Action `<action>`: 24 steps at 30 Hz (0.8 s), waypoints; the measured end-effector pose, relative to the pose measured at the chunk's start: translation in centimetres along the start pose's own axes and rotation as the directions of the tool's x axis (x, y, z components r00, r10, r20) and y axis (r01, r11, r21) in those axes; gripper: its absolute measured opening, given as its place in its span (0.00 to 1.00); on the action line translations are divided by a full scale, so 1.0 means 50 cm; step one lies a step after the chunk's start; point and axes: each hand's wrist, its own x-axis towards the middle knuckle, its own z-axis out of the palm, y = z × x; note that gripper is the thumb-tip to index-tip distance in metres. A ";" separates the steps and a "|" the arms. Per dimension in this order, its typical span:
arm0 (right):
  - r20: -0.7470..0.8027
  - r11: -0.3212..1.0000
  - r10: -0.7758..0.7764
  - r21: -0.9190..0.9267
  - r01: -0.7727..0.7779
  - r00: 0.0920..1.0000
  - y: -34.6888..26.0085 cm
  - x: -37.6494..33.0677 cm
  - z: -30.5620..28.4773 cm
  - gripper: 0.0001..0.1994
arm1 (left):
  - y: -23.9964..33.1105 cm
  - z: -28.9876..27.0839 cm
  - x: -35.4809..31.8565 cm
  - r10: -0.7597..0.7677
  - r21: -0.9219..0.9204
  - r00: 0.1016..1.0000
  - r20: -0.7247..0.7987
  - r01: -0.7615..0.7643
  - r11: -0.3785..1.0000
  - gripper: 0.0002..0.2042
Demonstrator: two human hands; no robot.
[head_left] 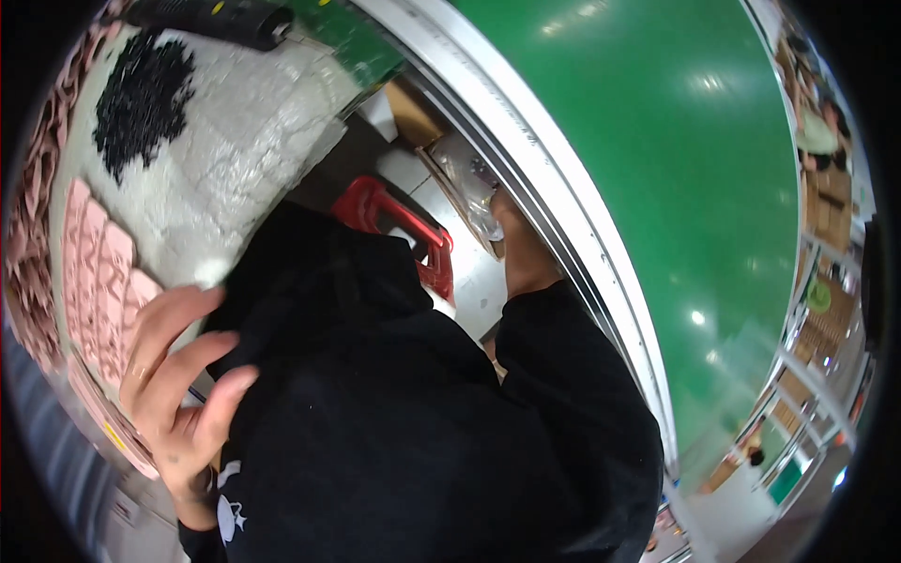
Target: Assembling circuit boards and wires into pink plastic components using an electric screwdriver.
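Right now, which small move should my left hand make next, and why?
Perhaps ease the left hand toward the pink pieces: its fingers are bent and spread, seem to hold nothing, and the pieces appear close beside them.

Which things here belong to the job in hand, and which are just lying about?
Seemingly in the job:
pink pieces, nearest the empty left hand
bag, beside the right arm

Probably just lying about:
black pieces
black tool
red stool
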 end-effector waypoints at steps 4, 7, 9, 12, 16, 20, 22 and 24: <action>-0.021 0.986 -0.078 0.143 0.080 0.997 0.002 -0.052 -0.132 0.21 | 0.000 0.112 0.063 0.026 -0.549 0.992 0.122 0.046 0.834 0.09; -0.051 0.956 -0.087 0.278 0.097 0.995 -0.013 -0.103 -0.235 0.21 | -0.036 0.228 0.109 -0.066 -0.712 0.937 0.343 0.305 0.632 0.09; -0.079 0.926 -0.083 0.363 0.106 0.993 -0.021 -0.126 -0.306 0.21 | -0.061 0.295 0.133 -0.034 -0.551 0.873 0.487 0.337 0.764 0.13; -0.225 0.839 -0.061 0.516 0.172 0.972 -0.044 -0.184 -0.391 0.16 | -0.103 0.422 0.160 -0.012 -0.272 0.725 0.688 0.273 0.923 0.25; 0.051 0.284 -0.062 0.958 -0.032 0.997 -0.095 -0.283 -0.498 0.13 | -0.117 0.490 0.191 -0.302 -0.447 0.730 0.613 0.636 0.629 0.35; 0.131 -0.273 -0.419 0.926 -0.262 0.899 -0.117 -0.343 -0.524 0.12 | -0.153 0.513 0.206 -0.323 -0.514 0.821 0.471 0.553 0.655 0.31; 0.157 -0.260 -0.437 0.921 -0.291 0.885 -0.128 -0.352 -0.560 0.11 | -0.148 0.493 0.201 -0.365 -0.625 0.731 0.576 0.682 0.379 0.32; -0.402 0.652 -0.297 0.578 0.492 0.866 -0.174 -0.365 -0.614 0.09 | -0.115 0.435 0.163 -0.140 -0.789 0.861 0.488 0.504 0.351 0.34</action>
